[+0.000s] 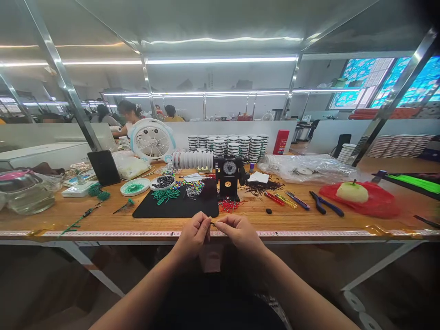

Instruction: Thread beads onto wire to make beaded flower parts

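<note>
- Your left hand [194, 234] and right hand [242, 234] both pinch a tiny dark piece [212, 223] by the bench's [113, 223] front edge
- Looks like fiddly fingertip work; next move probably wants a steady grip

Beads [197, 187] on mat [147, 211], fan [153, 143] behind

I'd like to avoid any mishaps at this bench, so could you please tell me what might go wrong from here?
The small dark piece held between the left hand and the right hand could slip and fall past the nearby front edge of the table. The green pieces lying loose on the black mat might scatter if a hand brushes them.
</note>
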Motion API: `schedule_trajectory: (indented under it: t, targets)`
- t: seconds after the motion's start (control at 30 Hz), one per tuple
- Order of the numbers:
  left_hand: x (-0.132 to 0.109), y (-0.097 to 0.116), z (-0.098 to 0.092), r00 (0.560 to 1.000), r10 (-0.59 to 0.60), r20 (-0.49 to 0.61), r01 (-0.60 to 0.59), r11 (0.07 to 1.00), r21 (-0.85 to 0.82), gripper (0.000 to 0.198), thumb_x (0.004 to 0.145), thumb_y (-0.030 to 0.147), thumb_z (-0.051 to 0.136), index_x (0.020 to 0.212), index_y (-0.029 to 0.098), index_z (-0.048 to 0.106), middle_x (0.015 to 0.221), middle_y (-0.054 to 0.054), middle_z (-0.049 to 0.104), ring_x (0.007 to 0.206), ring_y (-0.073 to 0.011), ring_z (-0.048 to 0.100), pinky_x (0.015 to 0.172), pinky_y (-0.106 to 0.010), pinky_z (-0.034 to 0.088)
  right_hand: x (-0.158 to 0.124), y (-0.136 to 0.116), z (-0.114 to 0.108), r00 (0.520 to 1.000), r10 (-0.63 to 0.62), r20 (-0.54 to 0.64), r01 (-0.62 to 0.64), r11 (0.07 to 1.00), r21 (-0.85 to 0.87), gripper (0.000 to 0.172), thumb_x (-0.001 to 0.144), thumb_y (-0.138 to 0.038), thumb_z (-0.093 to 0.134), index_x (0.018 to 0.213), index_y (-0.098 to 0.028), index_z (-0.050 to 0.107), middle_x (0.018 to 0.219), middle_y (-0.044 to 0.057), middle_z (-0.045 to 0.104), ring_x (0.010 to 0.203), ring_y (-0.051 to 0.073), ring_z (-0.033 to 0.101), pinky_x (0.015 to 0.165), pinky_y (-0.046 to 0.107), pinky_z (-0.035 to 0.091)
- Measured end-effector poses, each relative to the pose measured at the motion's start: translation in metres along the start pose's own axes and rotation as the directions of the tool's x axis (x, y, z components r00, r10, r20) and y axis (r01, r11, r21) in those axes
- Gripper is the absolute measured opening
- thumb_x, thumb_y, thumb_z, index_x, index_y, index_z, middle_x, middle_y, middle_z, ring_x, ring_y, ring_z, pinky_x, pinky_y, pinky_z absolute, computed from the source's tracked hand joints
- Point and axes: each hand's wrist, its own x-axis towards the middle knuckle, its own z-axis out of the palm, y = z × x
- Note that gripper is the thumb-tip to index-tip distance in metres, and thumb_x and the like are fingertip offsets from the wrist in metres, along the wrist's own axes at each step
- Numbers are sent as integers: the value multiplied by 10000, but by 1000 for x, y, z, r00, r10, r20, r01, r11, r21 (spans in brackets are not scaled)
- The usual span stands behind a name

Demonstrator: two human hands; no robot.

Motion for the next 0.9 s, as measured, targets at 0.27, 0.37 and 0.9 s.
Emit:
schedule_trajectory:
  t: [0.27,0.37,0.9]
  targets:
    - [-2,2,0,1000,8,4,-8,1000,-12,285,899,386,377,689,198,415,537,37,491,520,-120,441,565,-251,344,1,-3,1,1000,-10,-27,10,1000,6,202,741,-321,620,731,-139,706,680,23,654,635,118,531,601,220,385]
    - [-2,3,0,1000,15,-4,-15,1000,-3,281,896,377,384,684,196,427,545,31,502,532,-129,449,571,-258,338,1,-4,1,999,-20,-28,19,1000,-20,211,746,-323,609,737,-141,716,679,28,664,635,127,541,596,226,389]
    - [1,7,-5,992,-123,11,121,949,-292,320,889,430,345,661,207,318,504,73,375,410,-80,352,427,-207,291,0,-3,1,995,7,-95,-3,999,46,244,727,-369,631,691,-130,666,574,-16,556,545,87,439,548,223,349]
